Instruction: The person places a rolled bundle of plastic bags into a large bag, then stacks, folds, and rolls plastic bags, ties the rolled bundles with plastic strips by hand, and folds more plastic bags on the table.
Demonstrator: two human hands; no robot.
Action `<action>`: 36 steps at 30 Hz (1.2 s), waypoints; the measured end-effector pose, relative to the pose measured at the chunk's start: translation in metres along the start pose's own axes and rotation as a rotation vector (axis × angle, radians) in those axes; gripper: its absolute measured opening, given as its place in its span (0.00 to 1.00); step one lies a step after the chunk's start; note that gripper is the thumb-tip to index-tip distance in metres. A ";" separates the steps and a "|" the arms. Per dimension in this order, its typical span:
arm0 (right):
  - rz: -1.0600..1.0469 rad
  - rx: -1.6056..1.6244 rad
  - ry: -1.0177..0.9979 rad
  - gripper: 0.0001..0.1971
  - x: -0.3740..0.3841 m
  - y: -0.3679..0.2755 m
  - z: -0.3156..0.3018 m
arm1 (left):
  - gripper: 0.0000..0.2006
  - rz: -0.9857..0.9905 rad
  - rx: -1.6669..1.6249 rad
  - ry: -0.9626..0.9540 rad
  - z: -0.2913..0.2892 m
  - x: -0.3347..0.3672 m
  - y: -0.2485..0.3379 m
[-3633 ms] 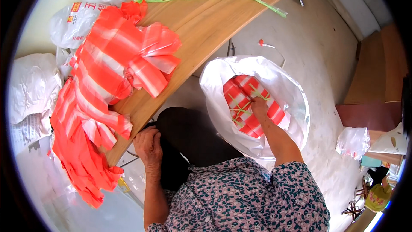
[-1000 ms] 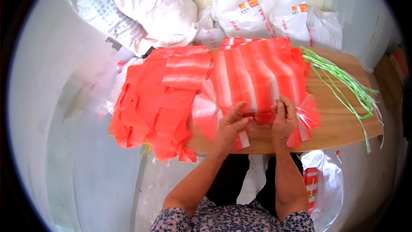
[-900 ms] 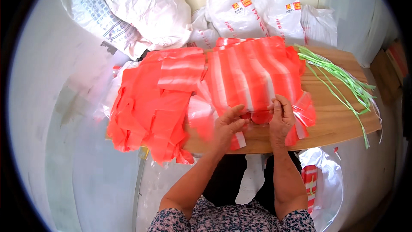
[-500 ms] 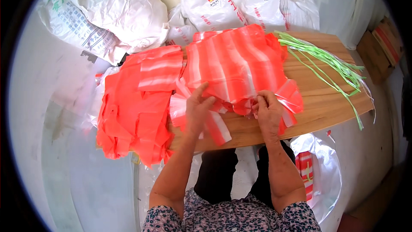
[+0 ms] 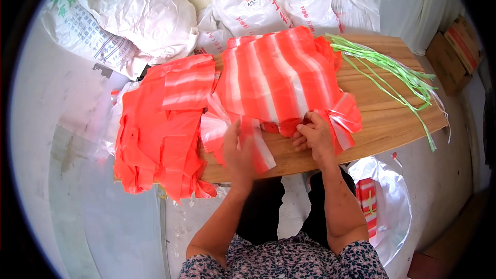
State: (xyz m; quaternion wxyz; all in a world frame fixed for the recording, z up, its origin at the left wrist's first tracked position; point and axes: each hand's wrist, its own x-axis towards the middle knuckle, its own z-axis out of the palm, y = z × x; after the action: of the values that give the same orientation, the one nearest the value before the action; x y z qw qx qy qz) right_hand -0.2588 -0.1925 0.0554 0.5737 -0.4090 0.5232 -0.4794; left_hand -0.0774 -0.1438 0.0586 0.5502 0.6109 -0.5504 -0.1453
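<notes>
A stack of red-and-white striped plastic bags (image 5: 279, 75) lies on the wooden table in front of me, its handle ends spread toward the near edge. My right hand (image 5: 316, 137) is at the stack's near edge, with fingers curled and pinching the bag's rim. My left hand (image 5: 239, 150) is smeared by motion beside the left handle strip (image 5: 261, 150), and its fingers cannot be made out. To the left lies a second pile of red plastic bags (image 5: 157, 134), partly hanging over the table's near edge.
Green plastic ties (image 5: 392, 75) lie on the right of the wooden table (image 5: 377, 124). Full white sacks (image 5: 150, 13) stand behind it. Below right, an open white sack (image 5: 390, 212) holds a striped bundle (image 5: 366, 206). Cardboard boxes (image 5: 449, 59) stand at the far right.
My left hand has come away from the bags' near edge, moving toward me. My right hand stays at the edge, its fingers shifted slightly left and more curled.
</notes>
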 end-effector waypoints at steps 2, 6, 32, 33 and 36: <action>-0.066 0.082 -0.036 0.07 0.006 0.008 -0.006 | 0.20 0.018 0.046 -0.013 0.002 -0.012 -0.004; -0.119 0.026 -0.083 0.06 0.012 0.014 -0.010 | 0.17 -0.376 -0.382 -0.231 0.013 -0.023 0.006; -1.061 -0.520 0.134 0.15 -0.030 -0.027 0.018 | 0.09 -0.843 -0.963 -0.201 0.041 0.028 0.022; -1.062 -0.520 0.132 0.15 -0.030 -0.027 0.019 | 0.09 -0.849 -0.978 -0.210 0.039 0.029 0.024; -1.109 -0.560 0.106 0.24 -0.027 -0.025 0.018 | 0.08 -0.908 -1.027 -0.177 0.033 0.032 0.055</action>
State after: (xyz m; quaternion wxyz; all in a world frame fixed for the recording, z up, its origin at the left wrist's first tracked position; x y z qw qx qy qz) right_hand -0.2435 -0.1718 0.0876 0.0836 -0.7304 0.3669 -0.5701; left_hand -0.1206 -0.1759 0.1067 0.6076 0.4288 -0.1444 -0.6528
